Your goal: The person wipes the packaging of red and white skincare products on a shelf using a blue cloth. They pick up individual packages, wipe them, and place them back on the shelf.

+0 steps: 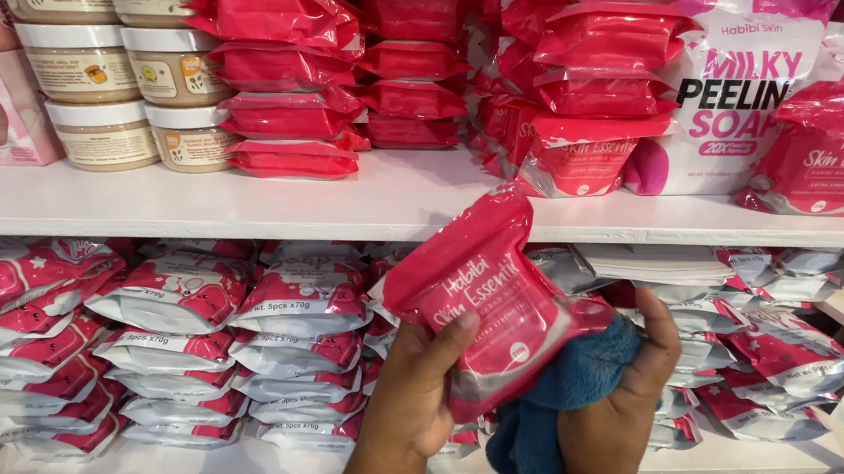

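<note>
The frame is crossed from left to right by a white shelf (244, 203), on which red packs (285, 66) are stacked at the upper centre and a big white and pink bag (745, 92) is stood at the upper right. Jars (115, 52) with white lids are piled at the upper left. On the lower shelf (224, 457), silver and red pouches (182, 349) are heaped across the lower left and lower right. At the lower centre, one red pack (482, 302) is held tilted in front of the shelves. It is gripped by the left hand (415, 387), thumb laid on its front. A blue cloth (559, 408) is clutched in the right hand (618, 423), whose fingers are pressed against the pack's right edge.
</note>
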